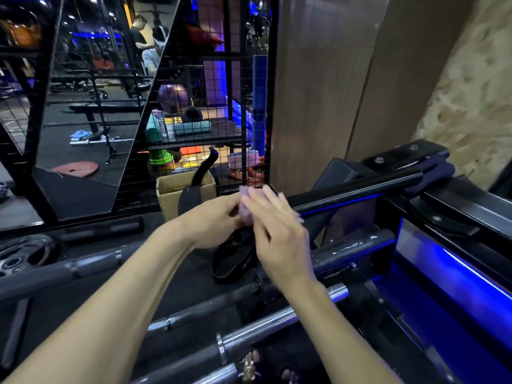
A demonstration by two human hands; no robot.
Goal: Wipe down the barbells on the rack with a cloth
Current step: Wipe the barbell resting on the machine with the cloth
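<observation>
Both hands [243, 217] seemingly bunch cloth [246, 207].

I see a cardboard box [186, 195] against the wire mesh shelving [210, 87], a red weight plate [75, 169] reflected in the mirror [91, 106], and a teal foam roller [191, 127] shelved.

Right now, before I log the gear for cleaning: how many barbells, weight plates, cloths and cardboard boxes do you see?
barbells on the rack: 4 plainly seen; more may be hidden
weight plates: 2, one black, one red
pink cloth: 1
cardboard box: 1
Total: 8
</observation>
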